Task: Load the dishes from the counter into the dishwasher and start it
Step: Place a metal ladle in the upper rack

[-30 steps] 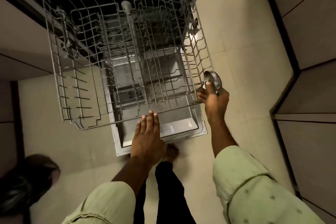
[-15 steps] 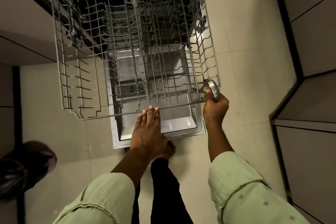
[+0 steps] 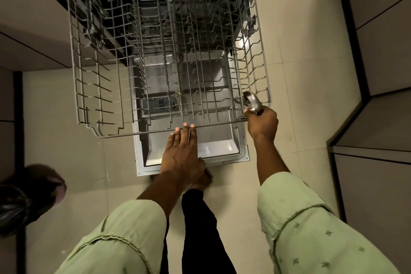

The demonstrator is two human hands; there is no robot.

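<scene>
The grey wire upper rack (image 3: 93, 95) of the dishwasher is pulled out over the open door (image 3: 193, 155). It holds no dishes. My left hand (image 3: 181, 151) lies flat, fingers together, with its fingertips touching the rack's front bar. My right hand (image 3: 262, 124) grips a small round steel dish (image 3: 252, 101) and holds it on edge at the rack's front right corner, among the outer tines.
The lower rack shows dimly through the upper one, inside the dark tub. Beige cabinet fronts (image 3: 382, 55) stand to the right and a counter edge (image 3: 29, 35) to the left. A dark bag or bin (image 3: 26, 198) sits on the tiled floor at the left. My feet are below the door.
The rack has shifted a little nearer and to the right in view as my head moved. My right hand has brought the steel dish slightly further into the rack's corner. My left hand stays on the front bar.
</scene>
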